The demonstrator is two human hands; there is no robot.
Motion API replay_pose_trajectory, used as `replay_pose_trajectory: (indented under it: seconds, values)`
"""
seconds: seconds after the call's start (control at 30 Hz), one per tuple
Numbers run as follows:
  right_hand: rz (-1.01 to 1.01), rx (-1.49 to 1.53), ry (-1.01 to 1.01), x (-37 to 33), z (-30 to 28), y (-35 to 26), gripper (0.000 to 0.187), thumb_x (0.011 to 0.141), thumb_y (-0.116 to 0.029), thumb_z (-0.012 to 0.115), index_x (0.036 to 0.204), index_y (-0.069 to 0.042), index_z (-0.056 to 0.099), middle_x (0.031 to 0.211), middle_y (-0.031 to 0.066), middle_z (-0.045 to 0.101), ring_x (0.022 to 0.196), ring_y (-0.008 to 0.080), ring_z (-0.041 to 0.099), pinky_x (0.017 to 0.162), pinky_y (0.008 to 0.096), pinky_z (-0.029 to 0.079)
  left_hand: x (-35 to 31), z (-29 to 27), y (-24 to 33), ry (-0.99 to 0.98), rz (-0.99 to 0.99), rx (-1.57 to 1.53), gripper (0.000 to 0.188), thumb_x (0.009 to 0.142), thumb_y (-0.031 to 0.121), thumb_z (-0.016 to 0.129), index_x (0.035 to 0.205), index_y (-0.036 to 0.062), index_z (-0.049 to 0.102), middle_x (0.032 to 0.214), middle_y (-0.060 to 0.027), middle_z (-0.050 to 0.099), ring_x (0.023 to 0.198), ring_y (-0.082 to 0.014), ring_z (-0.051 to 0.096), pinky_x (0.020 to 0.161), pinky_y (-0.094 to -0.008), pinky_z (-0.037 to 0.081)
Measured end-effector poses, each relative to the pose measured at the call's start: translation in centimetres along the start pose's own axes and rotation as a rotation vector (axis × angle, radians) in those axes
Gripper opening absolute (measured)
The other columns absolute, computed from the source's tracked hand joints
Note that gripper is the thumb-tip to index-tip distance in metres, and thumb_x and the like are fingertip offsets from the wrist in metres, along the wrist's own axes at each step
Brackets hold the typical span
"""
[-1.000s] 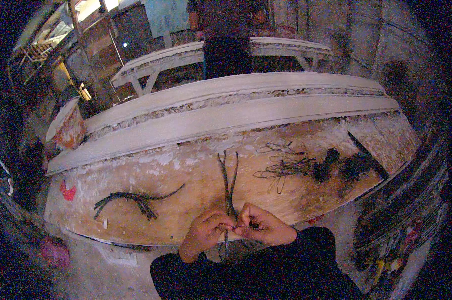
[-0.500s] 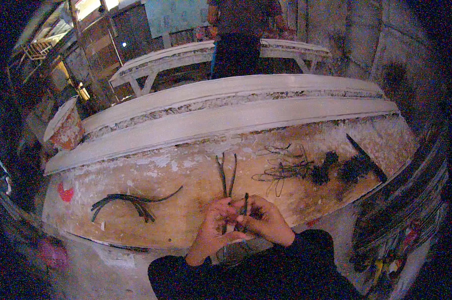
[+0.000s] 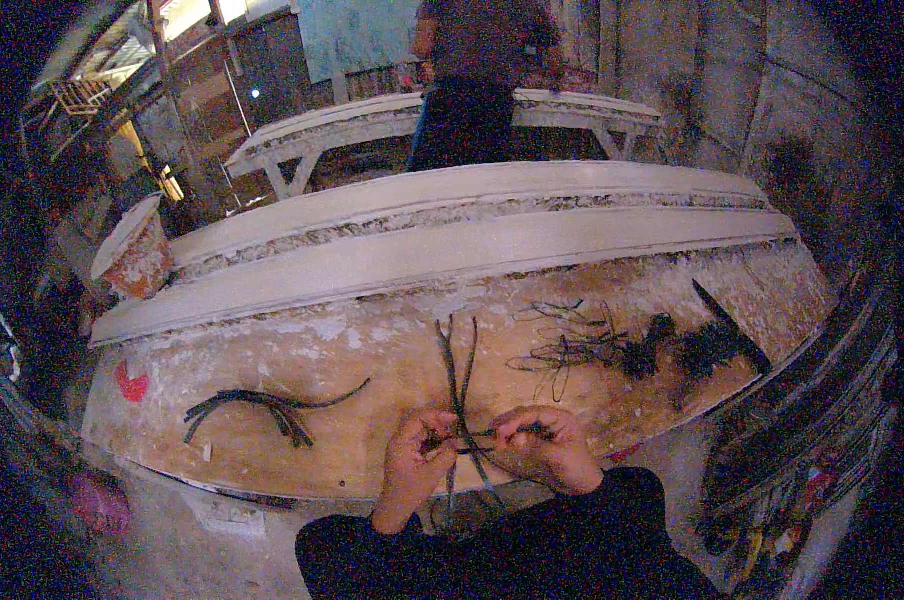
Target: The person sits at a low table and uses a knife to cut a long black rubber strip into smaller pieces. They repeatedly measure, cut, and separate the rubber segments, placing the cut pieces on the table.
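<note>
Two long dark flexible strips (image 3: 459, 385) cross each other upright in front of me, their lower ends reaching toward the table's near edge. At the crossing, a short dark strand (image 3: 479, 436) runs sideways around or over them. My left hand (image 3: 419, 455) pinches its left side, close against the strips. On the other side my right hand (image 3: 549, 452) has its fingers closed on the strand, with a dark end showing at the fingertips. To the left lies a small bundle of similar dark strips (image 3: 262, 402), curved and loosely overlapping.
Right of my hands lie tangled thin wire or cord (image 3: 562, 350), dark fuzzy clumps (image 3: 647, 345) and a dark flat bar (image 3: 729, 325). A paint-splashed bucket (image 3: 135, 250) stands back left, beside raised white boards (image 3: 452, 240). A person (image 3: 472, 90) stands beyond, near another bench (image 3: 332, 130).
My hands have drawn apart sideways, and the dark strand now stretches between them across the strips. The strips' crossing has come into view. The person beyond has shifted slightly.
</note>
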State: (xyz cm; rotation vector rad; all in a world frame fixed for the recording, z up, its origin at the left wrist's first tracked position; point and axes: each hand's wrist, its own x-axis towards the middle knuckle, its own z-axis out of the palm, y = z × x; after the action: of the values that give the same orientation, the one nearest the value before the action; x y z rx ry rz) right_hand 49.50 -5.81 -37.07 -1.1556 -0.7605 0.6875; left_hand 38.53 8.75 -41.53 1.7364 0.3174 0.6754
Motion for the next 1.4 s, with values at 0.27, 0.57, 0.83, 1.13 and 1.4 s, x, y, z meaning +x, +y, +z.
replay_pose_trajectory:
  seconds: [0.27,0.57,0.83,1.13,1.4]
  values:
    - [0.161,-0.119,-0.231,0.0,-1.2,-1.2,0.017,0.074,-0.01,0.062,0.086,0.0,0.062,0.079,0.0094,0.061,0.08,0.0195,0.056,0.071,0.0293,0.043,0.1,-0.6,-0.3,0.094,-0.128,-0.063,0.003,0.075,0.003,0.057,0.078,0.0015,0.055,0.077,-0.002,0.054,0.068,-0.0082,0.05,0.059,-0.0214,0.041]
    - [-0.212,-0.573,0.15,1.6,-0.8,0.2,0.026,0.075,-0.004,0.056,0.101,-0.003,0.051,0.092,0.0061,0.057,0.077,0.0131,0.052,0.071,0.0272,0.042,-0.7,-0.4,1.9,-0.203,0.071,0.13,0.017,0.075,0.018,0.064,0.076,0.0027,0.058,0.073,-0.0025,0.056,0.071,-0.0132,0.054,0.063,-0.0249,0.044]
    - [-0.23,-0.445,0.252,1.4,-1.5,1.7,0.02,0.078,-0.003,0.048,0.097,-0.004,0.054,0.101,0.008,0.054,0.085,0.0138,0.049,0.079,0.028,0.038,-1.5,2.2,2.5,-0.302,0.182,0.182,0.02,0.07,0.018,0.068,0.073,0.0026,0.056,0.074,-0.0077,0.055,0.068,-0.0197,0.055,0.063,-0.0288,0.045]
    - [-0.32,-0.547,0.022,0.7,-1.0,1.0,0.011,0.074,-0.003,0.057,0.084,-0.003,0.061,0.099,0.0106,0.052,0.097,0.0223,0.048,0.082,0.0343,0.039,0.1,-1.7,2.3,0.219,0.048,0.137,0.011,0.069,0.002,0.063,0.072,0.0026,0.053,0.07,-0.0042,0.054,0.061,-0.0127,0.054,0.053,-0.0237,0.045]
    - [-0.107,-0.418,-0.568,-2.3,1.8,-2.1,0.02,0.072,-0.006,0.062,0.092,-0.008,0.064,0.109,0.0087,0.052,0.103,0.023,0.048,0.088,0.034,0.038,-0.1,-2.3,2.6,0.192,0.0,-0.092,0.01,0.071,-0.003,0.059,0.076,0.0028,0.053,0.071,-0.0025,0.056,0.064,-0.0105,0.055,0.057,-0.0227,0.046]
